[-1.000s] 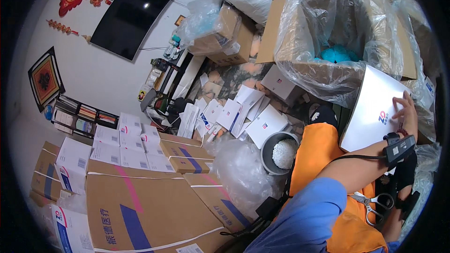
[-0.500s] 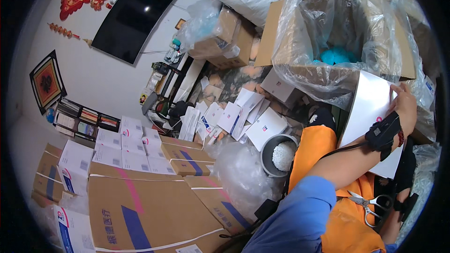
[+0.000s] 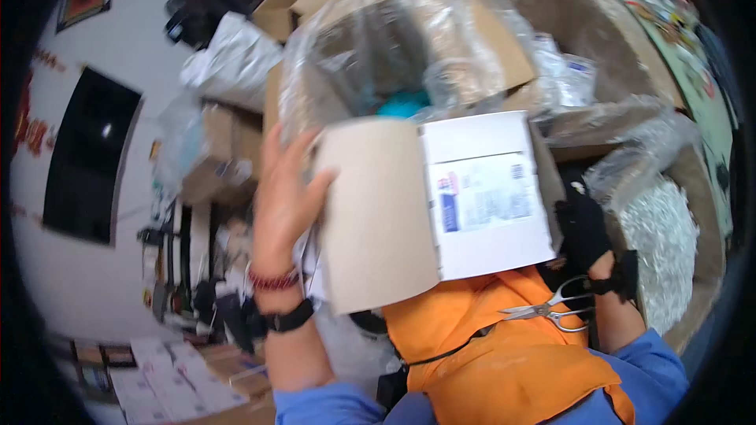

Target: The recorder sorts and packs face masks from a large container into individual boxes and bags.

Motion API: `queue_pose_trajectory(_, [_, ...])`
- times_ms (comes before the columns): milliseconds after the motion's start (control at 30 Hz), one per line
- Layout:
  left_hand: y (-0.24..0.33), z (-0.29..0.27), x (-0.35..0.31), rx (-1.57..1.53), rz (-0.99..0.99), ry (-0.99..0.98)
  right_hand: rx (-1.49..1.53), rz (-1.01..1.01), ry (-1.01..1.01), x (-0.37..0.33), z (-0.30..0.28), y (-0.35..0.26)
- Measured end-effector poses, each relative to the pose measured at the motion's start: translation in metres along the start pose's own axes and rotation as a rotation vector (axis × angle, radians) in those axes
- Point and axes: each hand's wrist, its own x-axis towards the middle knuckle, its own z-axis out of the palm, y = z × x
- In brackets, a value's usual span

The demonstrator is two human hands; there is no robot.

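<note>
A flat, opened carton [image 3: 492,248] stands tilted above my lap. Its right panel is white with a printed label, and the wide left flap shows plain brown cardboard, bowed in a curve. At the flap's left edge is my left hand [image 3: 287,189], back side up, thumb over the brown face and other fingers along the edge. My right hand [image 3: 584,232], seemingly in a black glove, is beside the carton's right edge; its fingers blend into dark surroundings. Silver scissors [image 3: 543,312] lie over the orange apron [image 3: 488,346], handles close to my right wrist.
A plastic-lined box [image 3: 354,47] with something turquoise inside stands ahead. Another lined box [image 3: 622,55] holds white packets. Clear crumpled plastic [image 3: 657,244] fills a box at right. Stacked white cartons [image 3: 169,382] are at lower left; a green table edge [image 3: 646,31] runs along the far right.
My view has swung right. The carton moved to the front of my lap and now shows its brown flap and label. My left hand shifted from its far right edge to the left flap edge.
</note>
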Motion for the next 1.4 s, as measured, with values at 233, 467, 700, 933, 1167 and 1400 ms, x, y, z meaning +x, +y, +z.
queue_pose_trajectory(233, [-0.012, 0.143, -0.069, 0.038, 0.141, -0.064, -0.088, -0.128, 0.069, 0.014, 0.006, -0.006])
queue_pose_trajectory(467, [0.056, 0.191, -0.067, -1.260, -0.629, -0.429, -0.111, -0.210, 0.056, 0.032, -0.011, -0.026])
queue_pose_trajectory(700, [0.052, 0.207, -0.106, -1.191, -0.292, -0.388, -0.230, -0.301, -0.034, 0.046, -0.013, -0.037])
queue_pose_trajectory(933, [0.041, 0.170, -0.099, -0.816, -0.134, -0.046, -0.271, -0.272, -0.067, 0.031, -0.008, -0.041])
queue_pose_trajectory(1167, [0.056, 0.165, 0.001, 0.057, 0.390, 0.033, -0.088, -0.236, -0.011, 0.005, 0.024, 0.036])
queue_pose_trajectory(1400, [0.061, 0.151, 0.048, -0.012, 0.254, -0.099, 0.003, -0.167, -0.008, -0.012, 0.038, 0.072])
